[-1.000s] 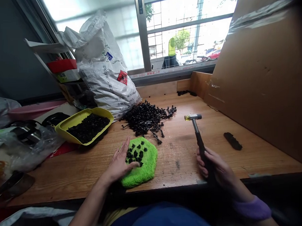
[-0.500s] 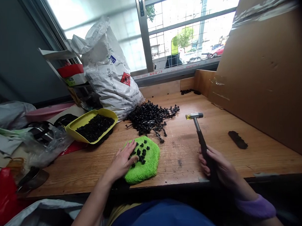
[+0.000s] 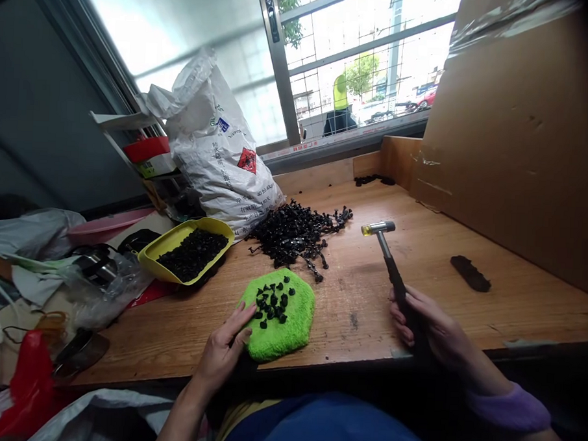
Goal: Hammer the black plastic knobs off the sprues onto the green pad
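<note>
My right hand (image 3: 428, 324) is wrapped round the black handle of a small hammer (image 3: 394, 270), its metal head raised, with a yellow face at the left end. At the left edge of a fluffy green six-sided pad (image 3: 294, 331) rests my left hand (image 3: 225, 347), fingers stretched out and holding nothing. Several small black flat-headed pieces (image 3: 273, 302) lie scattered on the pad, close to those fingertips. Just behind it spreads a heap of black stemmed pieces (image 3: 291, 230), some joined in strips. A yellow scoop-like tray (image 3: 151, 256) to the left holds more small black parts.
A white printed sack (image 3: 219, 159) stands behind the tray by the window. To the right a large cardboard box (image 3: 515, 159) borders the wooden table (image 3: 350, 268). A dark flat piece (image 3: 470, 274) lies near it. Plastic bags and a pot (image 3: 86, 354) crowd the left.
My left hand has drawn back left and toward me, off the black pieces to the pad's edge. The pieces now sit closer together. The right hand still grips the hammer.
</note>
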{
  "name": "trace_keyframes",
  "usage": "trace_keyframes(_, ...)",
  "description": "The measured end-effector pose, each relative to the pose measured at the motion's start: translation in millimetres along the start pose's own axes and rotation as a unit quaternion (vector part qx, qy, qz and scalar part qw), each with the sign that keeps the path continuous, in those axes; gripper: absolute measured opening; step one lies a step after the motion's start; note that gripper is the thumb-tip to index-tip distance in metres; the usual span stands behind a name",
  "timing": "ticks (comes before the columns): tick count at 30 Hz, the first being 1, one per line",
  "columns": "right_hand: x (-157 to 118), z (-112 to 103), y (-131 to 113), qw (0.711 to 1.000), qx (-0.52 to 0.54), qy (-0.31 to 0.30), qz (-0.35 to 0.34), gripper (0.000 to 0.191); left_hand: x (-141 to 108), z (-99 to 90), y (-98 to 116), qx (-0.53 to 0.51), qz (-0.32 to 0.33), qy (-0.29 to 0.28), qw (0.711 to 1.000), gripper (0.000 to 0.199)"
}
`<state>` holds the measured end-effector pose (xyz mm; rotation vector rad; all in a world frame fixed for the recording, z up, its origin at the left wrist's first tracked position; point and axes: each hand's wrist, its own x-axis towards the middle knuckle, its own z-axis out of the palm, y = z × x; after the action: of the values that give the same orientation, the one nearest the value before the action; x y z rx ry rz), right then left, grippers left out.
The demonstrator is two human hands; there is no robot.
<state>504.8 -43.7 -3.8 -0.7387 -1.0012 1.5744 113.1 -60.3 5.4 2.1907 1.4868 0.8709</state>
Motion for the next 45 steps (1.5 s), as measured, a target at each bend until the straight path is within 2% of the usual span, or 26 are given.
trace_keyframes(5, 0.3, 0.5, -0.2, 1.0, -0.001, -0.003, -0.001, 0.018, -5.8, -0.4, -2.0, -0.062, -0.032, 0.073, 0.995, 0.031)
trace_keyframes(9, -0.5, 0.9, -0.3, 1.0, -0.006, 0.003, 0.012, 0.018, 11.6, 1.6, 0.6, -0.106, -0.117, 0.175, 0.972, 0.032)
trace_keyframes(11, -1.0, 0.8, -0.1, 1.0, -0.005, 0.004, 0.011, 0.018, 23.4, 3.4, 1.6, -0.11, -0.146, 0.203, 0.962, 0.033)
trace_keyframes(14, -1.6, 0.6, 0.2, 1.0, 0.0, 0.005, 0.015, 0.019, 39.0, 5.3, 2.3, -0.081, -0.161, 0.175, 0.968, 0.033)
trace_keyframes(18, -1.7, -0.2, 0.7, 1.0, 0.009, 0.002, 0.015, 0.019, 52.2, 5.5, 2.9, 0.002, -0.113, 0.125, 0.986, 0.024)
trace_keyframes(22, -1.0, -0.8, 1.4, 1.0, 0.016, -0.005, 0.014, 0.017, 56.9, 6.1, 3.3, 0.033, -0.106, 0.124, 0.986, 0.022)
trace_keyframes(26, 1.0, -2.9, 2.6, 1.0, 0.016, -0.004, 0.014, 0.02, 59.0, 6.2, 4.5, -0.006, -0.152, 0.145, 0.978, 0.028)
trace_keyframes(28, 2.0, -4.7, 3.5, 1.0, 0.014, -0.003, 0.015, 0.023, 61.7, 4.9, 5.1, -0.008, -0.162, 0.128, 0.978, 0.03)
trace_keyframes(32, 1.7, -5.7, 3.9, 1.0, 0.018, -0.004, 0.009, 0.024, 65.9, 0.7, 3.8, 0.052, -0.133, 0.059, 0.988, 0.023)
trace_keyframes(35, 0.7, -4.1, 2.5, 1.0, 0.028, -0.007, 0.007, 0.023, 67.3, -2.9, 5.7, 0.075, -0.157, 0.084, 0.981, 0.023)
trace_keyframes(37, 0.6, -3.6, 1.9, 0.999, 0.037, -0.011, 0.008, 0.023, 74.2, -4.2, 14.9, 0.103, -0.137, 0.12, 0.978, 0.026)
trace_keyframes(40, 1.4, -4.3, 2.8, 0.999, 0.048, -0.013, 0.009, 0.024, 102.4, 2.4, 43.1, 0.185, -0.03, 0.134, 0.973, 0.037)
trace_keyframes(42, 2.1, -5.0, 4.1, 0.999, 0.051, -0.01, 0.006, 0.023, 130.5, 15.9, 64.6, 0.254, 0.027, 0.09, 0.963, 0.054)
trace_keyframes(45, 2.7, -5.3, 5.1, 0.999, 0.05, -0.006, -0.002, 0.023, 172.4, 45.6, 84.9, 0.337, 0.036, -0.009, 0.941, 0.077)
